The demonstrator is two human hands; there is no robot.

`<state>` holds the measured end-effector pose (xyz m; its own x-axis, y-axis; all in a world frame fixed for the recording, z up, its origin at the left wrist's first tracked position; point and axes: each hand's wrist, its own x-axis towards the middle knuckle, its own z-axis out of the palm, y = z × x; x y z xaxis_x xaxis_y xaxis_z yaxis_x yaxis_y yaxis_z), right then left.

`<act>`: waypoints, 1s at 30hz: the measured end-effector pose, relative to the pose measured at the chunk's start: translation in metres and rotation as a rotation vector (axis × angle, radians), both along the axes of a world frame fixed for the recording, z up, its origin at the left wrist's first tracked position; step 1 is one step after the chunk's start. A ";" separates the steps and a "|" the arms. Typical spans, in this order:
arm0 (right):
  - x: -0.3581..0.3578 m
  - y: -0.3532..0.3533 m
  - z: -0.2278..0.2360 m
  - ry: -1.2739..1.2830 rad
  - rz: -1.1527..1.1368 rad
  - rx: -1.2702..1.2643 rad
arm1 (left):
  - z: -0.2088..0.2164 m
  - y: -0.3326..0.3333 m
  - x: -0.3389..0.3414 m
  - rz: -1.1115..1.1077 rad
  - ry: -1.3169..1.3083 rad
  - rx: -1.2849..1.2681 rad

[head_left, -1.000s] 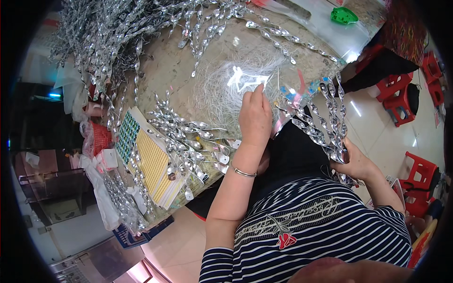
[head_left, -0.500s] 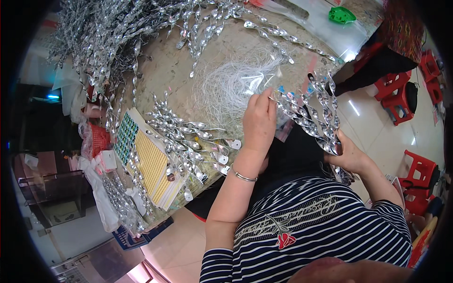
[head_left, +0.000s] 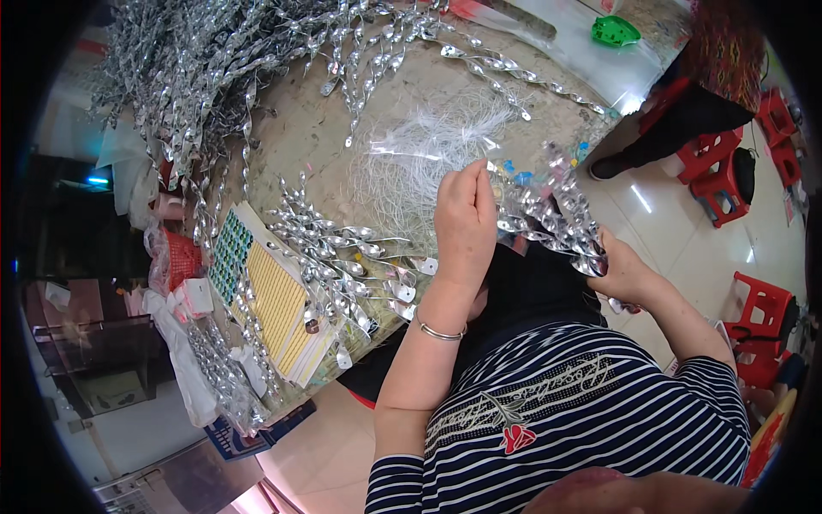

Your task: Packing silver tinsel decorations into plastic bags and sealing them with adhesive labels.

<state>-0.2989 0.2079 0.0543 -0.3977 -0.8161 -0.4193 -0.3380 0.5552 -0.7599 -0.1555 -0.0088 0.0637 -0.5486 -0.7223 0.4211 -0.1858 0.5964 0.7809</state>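
Note:
My right hand (head_left: 623, 272) is closed around a bundle of twisted silver foil strips (head_left: 561, 210), held beyond the table's near edge. The strips fan away from my fingers, and their far ends are smeared by motion. Beside their left ends, my left hand (head_left: 464, 224) is raised with thumb and fingers pinched together. Whatever is in that pinch is too fine to make out. Just past my left fingertips, a loose tangle of clear thread (head_left: 411, 167) lies on the table, with a shiny clear piece across it.
More twisted strips (head_left: 334, 248) lie left of my left arm, beside a stack of yellow and green sticker sheets (head_left: 270, 295). A large silver heap (head_left: 197, 77) covers the far left. A green scoop (head_left: 615, 32) sits far right. Red stools (head_left: 758, 304) stand on the floor.
My right hand and the strip bundle have moved left, toward my left hand. The left hand has shifted slightly left, still pinched. The bundle's far ends have swung and blurred.

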 end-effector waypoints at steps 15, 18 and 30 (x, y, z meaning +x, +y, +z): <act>-0.008 -0.002 -0.007 0.181 0.056 0.046 | 0.020 -0.007 0.007 -0.166 -0.020 0.173; -0.016 -0.001 -0.011 0.180 0.050 0.066 | 0.022 -0.009 0.008 -0.220 -0.038 0.277; -0.019 0.001 -0.017 0.473 0.162 -0.057 | 0.026 0.000 -0.003 -0.020 -0.022 -0.092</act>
<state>-0.3181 0.2085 0.0370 -0.3998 -0.8994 -0.1766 -0.7314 0.4292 -0.5299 -0.1586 -0.0083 0.0899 -0.5722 -0.6702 0.4726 -0.1902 0.6691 0.7185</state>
